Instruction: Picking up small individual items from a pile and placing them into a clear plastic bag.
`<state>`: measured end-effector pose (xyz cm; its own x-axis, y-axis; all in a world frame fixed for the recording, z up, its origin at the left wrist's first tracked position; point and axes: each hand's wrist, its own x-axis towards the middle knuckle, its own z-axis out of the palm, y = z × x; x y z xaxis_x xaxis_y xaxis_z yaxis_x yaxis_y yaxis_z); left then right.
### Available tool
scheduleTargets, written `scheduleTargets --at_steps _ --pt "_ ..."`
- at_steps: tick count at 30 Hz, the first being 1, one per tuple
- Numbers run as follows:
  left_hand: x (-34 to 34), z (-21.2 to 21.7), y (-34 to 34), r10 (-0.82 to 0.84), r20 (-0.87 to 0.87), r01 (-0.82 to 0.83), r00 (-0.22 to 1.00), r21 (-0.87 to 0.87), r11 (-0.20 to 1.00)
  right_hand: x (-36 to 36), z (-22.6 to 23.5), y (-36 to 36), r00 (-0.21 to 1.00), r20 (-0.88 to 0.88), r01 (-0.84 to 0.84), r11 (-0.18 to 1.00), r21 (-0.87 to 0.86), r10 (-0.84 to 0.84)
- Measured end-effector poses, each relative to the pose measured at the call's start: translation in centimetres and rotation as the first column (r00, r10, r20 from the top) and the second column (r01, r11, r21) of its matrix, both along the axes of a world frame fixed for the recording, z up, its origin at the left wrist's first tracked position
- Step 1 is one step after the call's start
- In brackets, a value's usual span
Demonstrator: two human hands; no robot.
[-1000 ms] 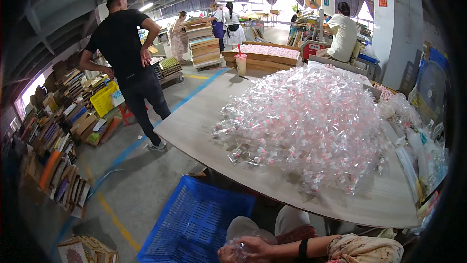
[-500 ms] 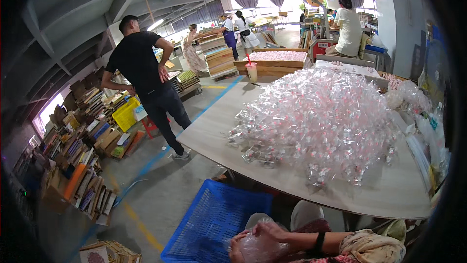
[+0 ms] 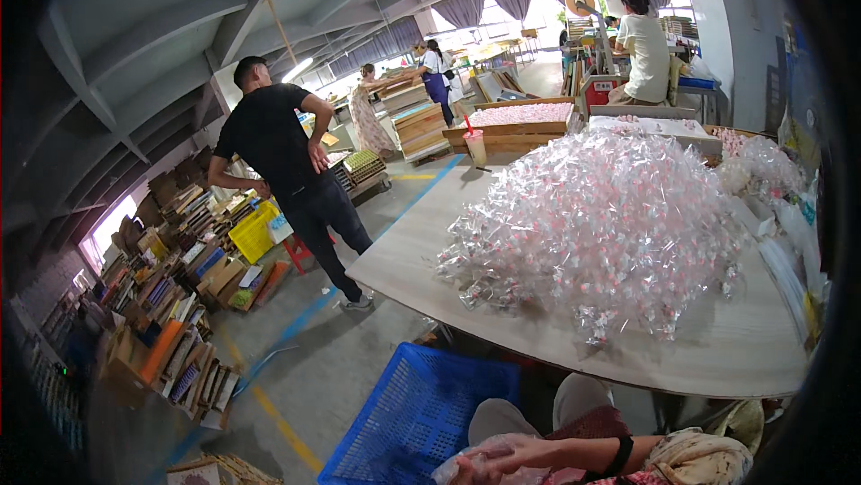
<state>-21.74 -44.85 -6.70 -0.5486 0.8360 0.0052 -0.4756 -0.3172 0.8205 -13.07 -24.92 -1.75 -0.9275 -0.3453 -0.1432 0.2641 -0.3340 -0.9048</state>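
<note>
Clear plastic bag sits pinched under our right hand at our lap; we judge it could slip into the blue crate; left hand unseen.

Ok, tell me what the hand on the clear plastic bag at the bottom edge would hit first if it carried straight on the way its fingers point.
That hand points left across the crinkled clear plastic bag. Straight on, it would probably first meet the blue plastic lattice crate standing on the floor, though depth is hard to judge here.
</note>
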Motion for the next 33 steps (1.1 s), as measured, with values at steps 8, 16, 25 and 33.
scheduleTargets --at_steps 8,16,25,33 --pt "1.6 4.2 1.9 -0.039 -0.503 -0.193 0.864 -0.402 0.895 -0.2 -2.7 0.7 0.967 -0.154 0.237 0.931 0.278 -0.201" --pt "2.0 -3.7 0.3 0.063 -0.776 -0.4 0.628 -0.252 0.881 -2.0 -0.6 -1.2 0.894 0.388 0.321 0.925 -0.204 -0.224" --pt "2.6 3.5 3.2 0.337 -0.161 -0.373 0.928 -0.413 0.831 -1.6 -4.3 0.4 0.993 -0.115 -0.097 0.785 -0.612 0.033" --pt "1.1 1.0 1.4 0.179 -0.079 -0.196 0.981 -0.427 0.883 -2.7 -0.9 -0.6 0.502 -0.748 0.109 0.826 0.553 0.435"
